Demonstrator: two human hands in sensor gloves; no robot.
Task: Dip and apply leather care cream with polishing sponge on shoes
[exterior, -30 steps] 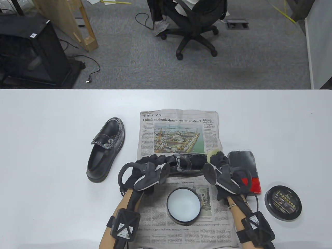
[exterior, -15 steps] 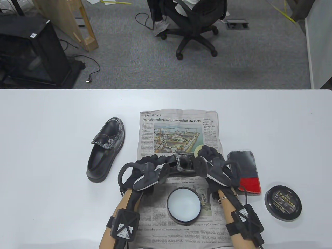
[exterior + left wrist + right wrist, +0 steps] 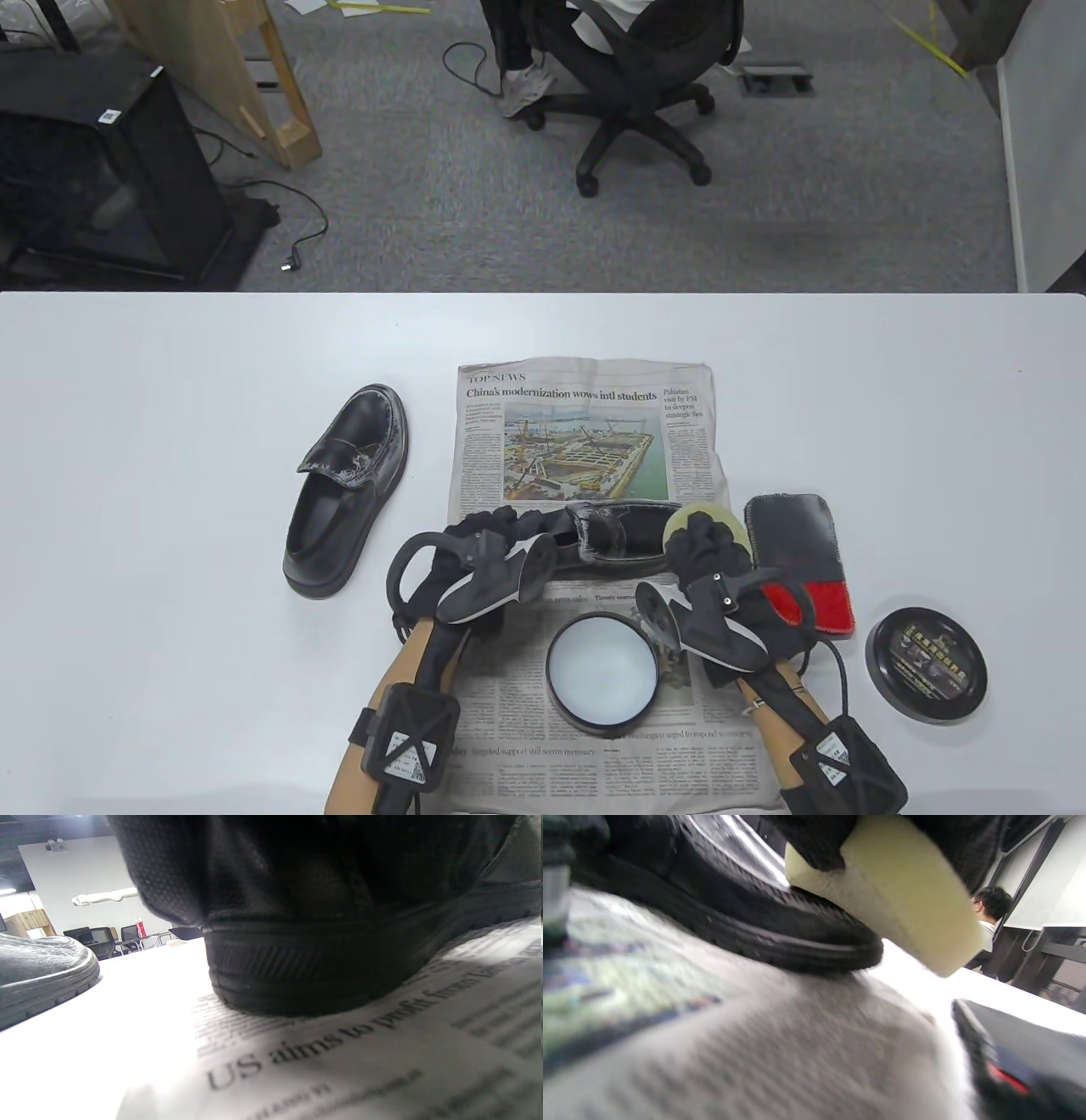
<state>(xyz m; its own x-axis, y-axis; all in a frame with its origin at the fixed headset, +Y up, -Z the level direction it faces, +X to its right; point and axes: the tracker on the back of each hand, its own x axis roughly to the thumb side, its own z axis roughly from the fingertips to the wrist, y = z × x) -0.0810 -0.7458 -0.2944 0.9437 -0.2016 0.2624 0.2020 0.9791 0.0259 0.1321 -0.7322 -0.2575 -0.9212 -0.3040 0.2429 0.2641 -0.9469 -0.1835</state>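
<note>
Right hand, lower centre-right of the table view, clamped on one pale yellow polishing sponge at the toe of a black shoe. Left hand, lower centre, grips the heel end of that shoe; how its fingers lie is hidden by the tracker. Shoes: two, the held one lying across the newspaper, the second shoe standing left of the sheet. One open cream tin sits on the newspaper between the forearms; its black lid lies at lower right. One black-and-red polishing mitt is partly covered by the right tracker. The right wrist view is blurred. Everything rests on a white table; beyond it, grey carpet and one office chair.
</note>
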